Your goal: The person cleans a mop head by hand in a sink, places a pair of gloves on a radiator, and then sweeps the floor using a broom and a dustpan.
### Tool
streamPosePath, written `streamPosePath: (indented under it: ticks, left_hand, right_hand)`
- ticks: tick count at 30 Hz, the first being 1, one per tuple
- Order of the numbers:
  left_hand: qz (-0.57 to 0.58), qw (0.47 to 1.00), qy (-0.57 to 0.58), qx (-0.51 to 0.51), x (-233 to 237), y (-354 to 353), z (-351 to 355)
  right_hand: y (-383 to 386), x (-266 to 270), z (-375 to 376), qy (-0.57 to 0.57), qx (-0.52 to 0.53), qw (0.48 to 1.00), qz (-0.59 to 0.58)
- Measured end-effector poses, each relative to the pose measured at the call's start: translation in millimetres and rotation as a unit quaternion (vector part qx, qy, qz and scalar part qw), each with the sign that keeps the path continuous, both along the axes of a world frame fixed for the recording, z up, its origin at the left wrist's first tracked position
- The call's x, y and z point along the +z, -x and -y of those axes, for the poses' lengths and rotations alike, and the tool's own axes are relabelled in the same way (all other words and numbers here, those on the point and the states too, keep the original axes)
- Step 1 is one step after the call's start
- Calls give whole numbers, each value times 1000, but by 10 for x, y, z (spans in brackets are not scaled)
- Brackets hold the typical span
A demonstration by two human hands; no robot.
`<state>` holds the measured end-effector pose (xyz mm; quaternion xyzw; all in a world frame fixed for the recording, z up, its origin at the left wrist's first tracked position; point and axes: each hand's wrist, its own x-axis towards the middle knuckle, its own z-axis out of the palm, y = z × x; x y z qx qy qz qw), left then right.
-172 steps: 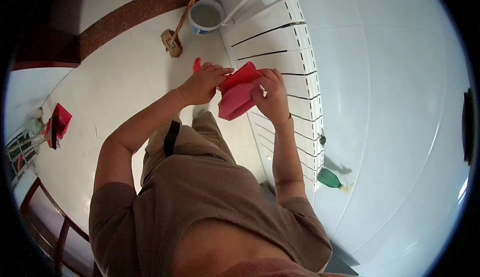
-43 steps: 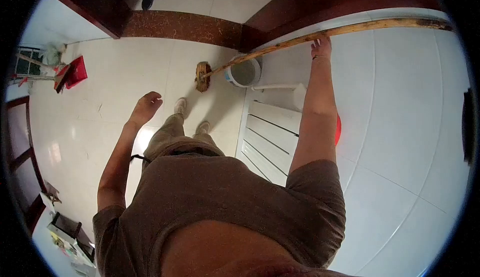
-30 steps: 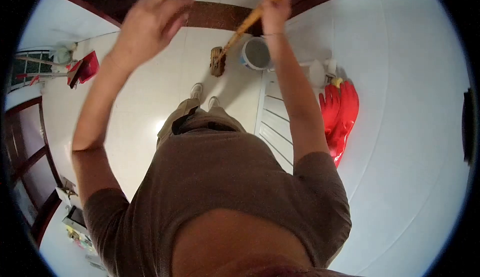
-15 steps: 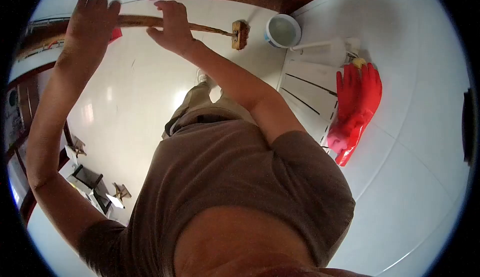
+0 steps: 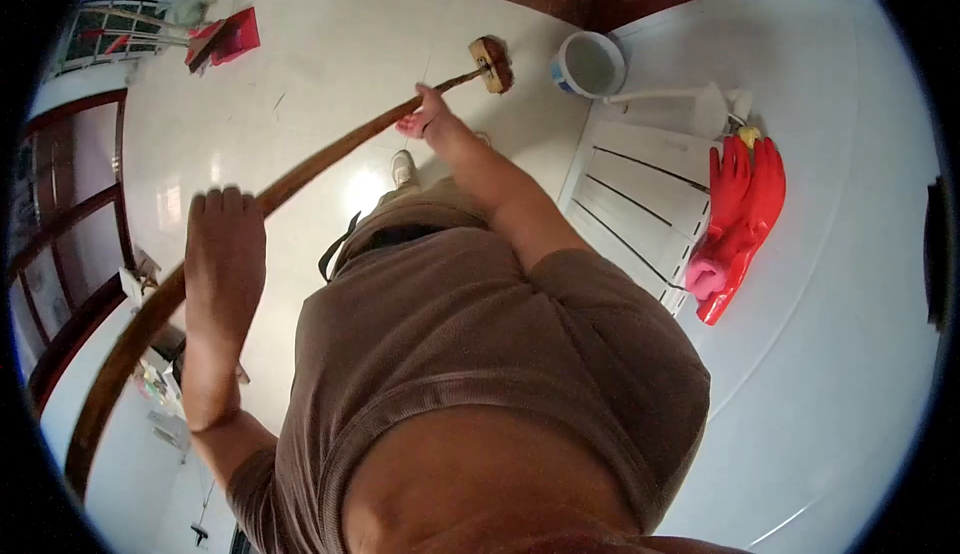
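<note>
A long-handled scrub brush (image 5: 330, 154) runs diagonally across the view, its wooden block head with brown bristles at the upper middle, over the pale floor. My left hand (image 5: 227, 259) is closed over the upper part of the wooden handle, back of the hand facing me. Further down, close to the brush head, my right hand (image 5: 430, 114) grips the same handle with its fingers wrapped round it. The handle's far end reaches the lower left.
A white bucket (image 5: 590, 64) of cloudy water stands beside the brush head, near the dark baseboard. Red rubber gloves (image 5: 740, 214) lie on a white slatted surface (image 5: 640, 194) at the right, by a white long-handled scoop (image 5: 710, 109). A red dustpan (image 5: 238, 36) sits upper left.
My left hand has come down and nearer my body, tilting the handle from nearly level to diagonal. My right hand has moved right and down, closer to the brush head.
</note>
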<state>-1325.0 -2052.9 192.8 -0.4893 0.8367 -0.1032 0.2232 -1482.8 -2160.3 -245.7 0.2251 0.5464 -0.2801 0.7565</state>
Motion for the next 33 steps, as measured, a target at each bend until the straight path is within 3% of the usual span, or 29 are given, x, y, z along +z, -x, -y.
streamPosePath:
  ticks: [1, 3, 4, 5, 6, 8, 11, 14, 16, 17, 23, 26, 31, 33]
  left_hand:
    - [-48, 998, 21, 19, -111, -254, -124]
    - [-82, 992, 39, 85, -118, -665, -387]
    - [-108, 984, 52, 130, -228, -970, -523]
    - [-82, 986, 23, 143, -195, -1074, -510]
    - [-110, 984, 60, 130, -295, -1342, -658]
    - [-147, 972, 47, 179, -314, -1620, -823]
    - [-171, 954, 58, 241, -481, -2039, -1056]
    - [-213, 933, 90, 277, -902, -2636, -1318]
    - [-240, 919, 132, 285, -1533, -3111, -1571]
    - [-243, 919, 136, 279, -1555, -3179, -1616]
    - [-246, 888, 60, 385, -2956, -3861, -1957]
    - [-275, 856, 13, 437, -3459, -3789, -1771]
    - [-395, 816, 72, 416, -4526, -3061, -1063]
    - [-421, 798, 38, 429, -4538, -2562, -658]
  right_hand:
    - [-280, -344, -209, 45, 18, 998, 33]
    - [-475, 50, -254, 9, 41, 999, -33]
    - [-598, 101, -396, 111, 136, 984, 8]
    - [-726, -96, -367, 34, 119, 992, -19]
    - [-764, 397, -421, 43, 152, 986, -48]
    - [-894, 240, -535, 145, 163, 976, 11]
    - [-1161, 480, -549, 92, 148, 985, -13]
    - [-1314, 69, -427, 121, 148, 981, 16]
    - [-1293, 484, -421, 163, 189, 968, 12]
    - [-1382, 499, -509, 170, 189, 967, 16]
    - [-1340, 1368, -547, 272, 185, 944, -20]
    - [-1310, 1886, -567, 372, 187, 906, -75]
    - [-1048, 2334, -348, 501, 139, 833, -188]
    - [-846, 2581, -277, 565, 79, 756, -321]
